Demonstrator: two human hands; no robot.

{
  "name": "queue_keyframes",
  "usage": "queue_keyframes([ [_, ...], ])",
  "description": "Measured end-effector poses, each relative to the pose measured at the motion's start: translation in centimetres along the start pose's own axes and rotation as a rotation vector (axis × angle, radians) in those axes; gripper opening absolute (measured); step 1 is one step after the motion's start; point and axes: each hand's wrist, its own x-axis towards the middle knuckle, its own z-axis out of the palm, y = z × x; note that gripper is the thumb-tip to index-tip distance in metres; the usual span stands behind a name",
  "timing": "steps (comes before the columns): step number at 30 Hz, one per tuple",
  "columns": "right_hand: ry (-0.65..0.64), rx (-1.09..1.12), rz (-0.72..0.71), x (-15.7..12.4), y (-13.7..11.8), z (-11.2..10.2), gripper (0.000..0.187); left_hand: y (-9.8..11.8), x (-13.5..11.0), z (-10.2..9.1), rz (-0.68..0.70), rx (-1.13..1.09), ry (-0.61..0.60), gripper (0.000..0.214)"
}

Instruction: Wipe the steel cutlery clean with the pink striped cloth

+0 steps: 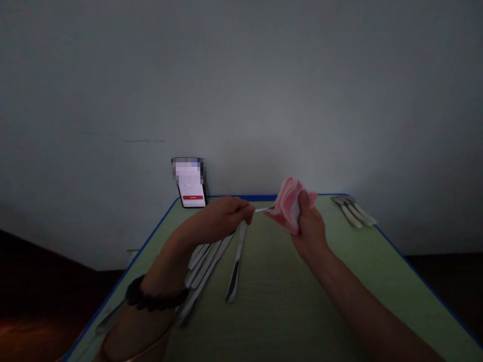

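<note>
The slim metal utensil (263, 209) bridges the two hands over the far middle of the green table (283, 296); the left hand (231, 216) pinches its left end, while the right hand (312, 226) grips a folded pink-and-white cloth (290, 203) against its right end; the utensil looks light, stiff and probably slippery, best pinched at the end; the cloth seems soft, pliable; smooth, elongated metal cutlery (237, 266) lies left.

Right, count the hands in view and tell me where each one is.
2: the left hand is left of centre, gripping a metal utensil; the right hand is right of centre, holding a pink cloth at the utensil's other end.
</note>
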Motion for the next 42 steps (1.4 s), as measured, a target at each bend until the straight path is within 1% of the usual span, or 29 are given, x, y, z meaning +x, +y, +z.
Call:
queue_keyframes([
  [3,0.054,0.045,-0.035,0.1,-0.3,0.1,0.037,0.5,0.5,0.7,0.037,0.016,0.031,0.035],
  [6,0.07,0.038,-0.071,-0.2,-1.0,0.4,0.036,0.8,1.2,1.9,0.08,0.015,0.067,0.034],
  [8,0.047,0.059,-0.051,-0.6,-1.2,0.7,0.033,1.0,1.7,3.0,0.123,-0.024,0.077,0.032],
  [11,-0.039,0.085,0.02,-1.2,-1.0,1.0,0.032,1.3,2.5,4.3,0.176,-0.098,0.077,0.03],
  [14,-0.054,0.047,0.029,-1.2,-0.8,1.0,0.035,1.4,2.5,4.6,0.188,-0.121,0.052,0.029],
  [16,-0.057,0.012,0.011,-1.0,-0.8,1.0,0.037,1.4,2.0,4.1,0.167,-0.125,-0.03,0.029],
  [20,-0.188,0.035,0.001,-0.9,-1.5,1.0,0.039,1.3,0.4,2.2,0.08,-0.169,-0.304,0.031],
  [23,-0.246,0.048,-0.005,-1.1,-1.9,1.1,0.038,1.3,-0.4,1.2,0.032,-0.212,-0.405,0.032],
  [26,-0.267,-0.001,0.011,-1.2,-1.9,1.2,0.041,1.3,-0.6,0.9,0.029,-0.288,-0.5,0.029],
  [28,-0.264,0.01,0.013,-1.0,-2.0,1.1,0.04,1.1,-0.6,0.8,0.039,-0.334,-0.533,0.026],
  [30,-0.24,0.053,0.004,-0.9,-2.1,1.1,0.037,0.9,-0.5,0.8,0.06,-0.34,-0.501,0.025],
  [33,-0.224,0.078,-0.011,-1.2,-2.2,1.2,0.036,0.6,-0.1,1.1,0.125,-0.281,-0.415,0.028],
  [37,-0.212,-0.057,0.032,-2.2,-1.6,1.5,0.045,0.5,0.4,1.7,0.199,-0.218,-0.302,0.029],
  [40,-0.207,-0.114,0.036,-2.5,-0.9,1.5,0.047,0.2,0.5,1.5,0.166,-0.155,-0.251,0.03],
  [42,-0.255,-0.114,0.017,-2.3,-0.9,1.2,0.044,-0.2,0.3,1.0,0.094,-0.11,-0.226,0.034],
])
